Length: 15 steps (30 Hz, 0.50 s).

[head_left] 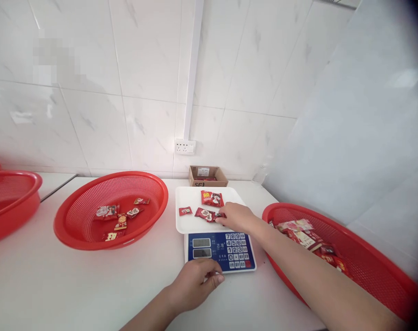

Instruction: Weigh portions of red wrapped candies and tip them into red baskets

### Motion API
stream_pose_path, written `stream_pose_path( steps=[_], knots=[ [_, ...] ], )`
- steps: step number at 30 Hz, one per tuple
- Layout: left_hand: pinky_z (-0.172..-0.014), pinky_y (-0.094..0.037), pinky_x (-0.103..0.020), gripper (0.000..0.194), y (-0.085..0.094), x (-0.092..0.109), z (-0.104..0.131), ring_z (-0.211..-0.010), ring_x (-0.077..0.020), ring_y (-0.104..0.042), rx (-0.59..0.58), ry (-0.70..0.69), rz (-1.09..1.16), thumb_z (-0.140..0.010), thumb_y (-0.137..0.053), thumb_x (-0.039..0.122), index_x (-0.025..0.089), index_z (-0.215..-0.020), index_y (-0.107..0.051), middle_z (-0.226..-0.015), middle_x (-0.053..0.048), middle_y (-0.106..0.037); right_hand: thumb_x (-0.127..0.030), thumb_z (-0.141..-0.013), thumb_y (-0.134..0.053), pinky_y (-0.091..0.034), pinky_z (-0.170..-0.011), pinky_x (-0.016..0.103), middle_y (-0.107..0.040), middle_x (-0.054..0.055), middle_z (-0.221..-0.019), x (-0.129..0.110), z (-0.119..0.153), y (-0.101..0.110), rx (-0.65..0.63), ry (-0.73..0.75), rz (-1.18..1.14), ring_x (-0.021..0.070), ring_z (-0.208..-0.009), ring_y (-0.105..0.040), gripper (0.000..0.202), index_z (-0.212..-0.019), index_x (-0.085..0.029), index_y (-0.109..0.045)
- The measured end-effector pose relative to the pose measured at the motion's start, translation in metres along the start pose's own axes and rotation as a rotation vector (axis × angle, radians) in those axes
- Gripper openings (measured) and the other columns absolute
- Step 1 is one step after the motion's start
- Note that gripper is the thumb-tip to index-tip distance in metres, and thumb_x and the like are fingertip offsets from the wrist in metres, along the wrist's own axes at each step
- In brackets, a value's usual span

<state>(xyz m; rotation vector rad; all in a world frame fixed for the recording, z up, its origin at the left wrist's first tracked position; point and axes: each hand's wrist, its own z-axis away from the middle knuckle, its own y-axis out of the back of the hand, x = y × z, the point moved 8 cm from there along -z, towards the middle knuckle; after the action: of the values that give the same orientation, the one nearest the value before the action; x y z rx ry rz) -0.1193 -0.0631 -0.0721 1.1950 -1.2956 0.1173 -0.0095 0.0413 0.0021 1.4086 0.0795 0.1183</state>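
A digital scale (220,252) with a blue keypad panel and a white pan (188,226) stands on the table. Three red items lie on the pan: a larger packet (212,198), a small square packet (185,211) and a twisted-end packet (205,214). My right hand (234,216) reaches over the pan's right side, its fingers pinched at the right end of the twisted-end packet. My left hand (198,282) is curled at the scale's front edge, below the displays; its fingers are closed, and what they hold, if anything, is hidden.
A red basket (71,230) with several packets stands left of the scale, another (370,271) with more packets at the right. A third basket (12,220) is at the far left. A cardboard box (209,183) sits behind the pan, near the tiled wall (150,133).
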Motion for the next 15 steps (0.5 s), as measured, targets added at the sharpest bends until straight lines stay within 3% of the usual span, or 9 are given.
stream_pose_path(
  steps=[4, 9, 12, 15],
  knots=[
    [-0.062, -0.039, -0.019, 0.016, -0.001, 0.001, 0.001, -0.072, -0.0136, -0.054, -0.006, -0.007, -0.010, -0.087, -0.045, 0.028, 0.020, -0.088, -0.059, -0.081, 0.000, -0.060, -0.043, -0.076, -0.049, -0.034, -0.054, 0.024, -0.065, 0.004, -0.082, 0.003, 0.002, -0.004, -0.035, 0.048, -0.055, 0.0181, -0.073, -0.060, 0.027, -0.074, -0.023, -0.066],
    [-0.062, -0.039, -0.019, 0.016, -0.001, 0.002, 0.001, -0.072, -0.0132, -0.054, -0.007, -0.016, 0.002, -0.088, -0.045, 0.028, 0.020, -0.088, -0.059, -0.081, 0.000, -0.060, -0.038, -0.064, -0.064, -0.035, -0.054, 0.025, -0.063, 0.004, -0.097, 0.020, 0.001, -0.006, -0.032, 0.039, 0.018, 0.0219, -0.082, -0.059, 0.029, -0.090, -0.026, -0.064],
    [-0.062, -0.039, -0.019, 0.016, -0.002, 0.002, 0.001, -0.072, -0.0132, -0.053, -0.013, -0.012, -0.007, -0.088, -0.045, 0.028, 0.020, -0.088, -0.059, -0.081, 0.000, -0.060, -0.025, -0.068, -0.061, -0.037, -0.056, 0.026, -0.062, 0.007, -0.098, 0.031, -0.002, -0.011, -0.054, 0.001, 0.128, 0.0244, -0.087, -0.059, 0.025, -0.093, -0.025, -0.064],
    [-0.063, -0.039, -0.018, 0.015, -0.002, 0.003, 0.001, -0.073, -0.0128, -0.054, -0.017, -0.022, -0.008, -0.088, -0.045, 0.027, 0.020, -0.089, -0.058, -0.082, 0.001, -0.060, -0.015, -0.074, -0.052, -0.038, -0.060, 0.027, -0.060, 0.009, -0.099, 0.037, -0.008, -0.009, 0.002, -0.040, 0.169, 0.0246, -0.092, -0.057, 0.024, -0.095, -0.023, -0.063]
  ],
)
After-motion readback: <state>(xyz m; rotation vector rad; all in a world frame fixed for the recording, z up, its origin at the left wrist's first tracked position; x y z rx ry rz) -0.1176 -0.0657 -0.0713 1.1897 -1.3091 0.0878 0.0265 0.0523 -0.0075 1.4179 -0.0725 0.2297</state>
